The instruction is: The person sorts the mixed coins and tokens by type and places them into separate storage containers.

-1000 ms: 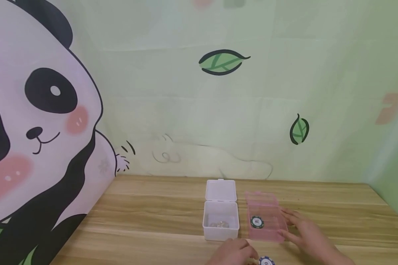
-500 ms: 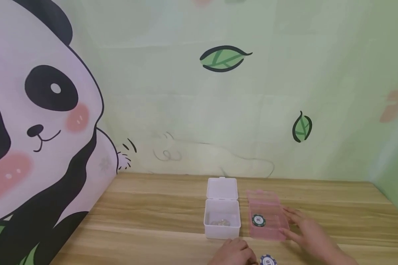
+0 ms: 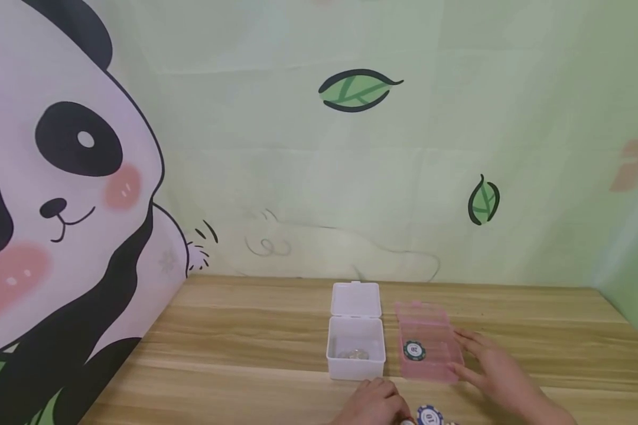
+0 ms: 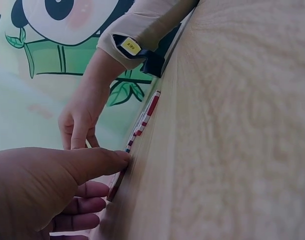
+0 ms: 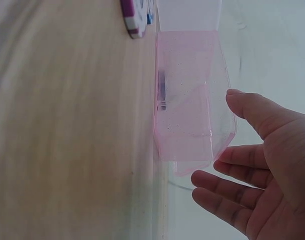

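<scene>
One open pink box [image 3: 437,342] runs lengthwise toward the backdrop [image 3: 298,147].

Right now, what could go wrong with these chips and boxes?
1. The left hand pinches the red chip with the blue chip close by; the red one might slip or nudge its neighbour.
2. The right hand touches the side of the pink box; too firm a push could slide it, along with the green chip inside.
3. The white box stands open close beside the pink one, so a shove could knock them together.
</scene>
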{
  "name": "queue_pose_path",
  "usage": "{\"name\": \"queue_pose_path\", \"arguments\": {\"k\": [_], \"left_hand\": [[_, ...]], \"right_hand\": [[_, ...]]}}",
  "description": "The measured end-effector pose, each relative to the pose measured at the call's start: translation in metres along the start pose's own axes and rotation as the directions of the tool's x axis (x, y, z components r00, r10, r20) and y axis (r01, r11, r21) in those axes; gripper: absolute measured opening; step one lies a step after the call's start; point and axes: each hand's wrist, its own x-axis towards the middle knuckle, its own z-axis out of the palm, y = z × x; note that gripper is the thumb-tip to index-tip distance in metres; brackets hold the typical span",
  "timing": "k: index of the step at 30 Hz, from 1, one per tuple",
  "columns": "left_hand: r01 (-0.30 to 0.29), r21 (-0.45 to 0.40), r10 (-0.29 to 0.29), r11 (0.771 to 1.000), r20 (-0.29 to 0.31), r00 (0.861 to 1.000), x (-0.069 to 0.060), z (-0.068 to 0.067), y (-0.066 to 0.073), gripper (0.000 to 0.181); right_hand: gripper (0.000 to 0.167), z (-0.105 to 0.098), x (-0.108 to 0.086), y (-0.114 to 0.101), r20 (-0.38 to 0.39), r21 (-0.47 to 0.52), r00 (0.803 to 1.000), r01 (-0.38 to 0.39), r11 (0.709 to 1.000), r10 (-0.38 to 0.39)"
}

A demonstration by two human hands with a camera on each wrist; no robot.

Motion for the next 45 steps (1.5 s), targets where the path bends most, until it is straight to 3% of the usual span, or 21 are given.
{"name": "queue_pose_path", "arguments": {"k": [8,25,38,42,45], "left_hand": [[0.019,-0.038,-0.017,0.999,0.038,0.999,0.003,0.001,-0.002,0.016],[-0.065,0.109,0.075,0.992,-0.091,0.993,0.003,0.007,-0.001,0.013],[0.005,0.148,0.007,0.989,-0.085,0.996,0.002,-0.008,0.007,0.018],[-0.021,0.157,0.04,0.987,-0.121,0.992,0.003,-0.013,0.008,0.022],[-0.046,0.227,0.084,0.973,-0.16,0.984,0.005,-0.017,0.009,0.025]], "right_hand": [[0.059,0.0,0.0,0.0,0.007,0.003,1.0,-0.003,1.0,0.003],[0.059,-0.001,-0.003,0.001,0.019,0.019,1.0,-0.023,1.0,0.022],[0.059,-0.002,0.0,-0.002,0.01,0.014,1.0,-0.007,1.0,0.006],[0.058,-0.002,0.0,-0.001,0.003,0.016,1.0,-0.003,1.0,0.003],[0.058,-0.001,0.0,-0.001,0.004,0.017,1.0,-0.001,1.0,0.001]]}}
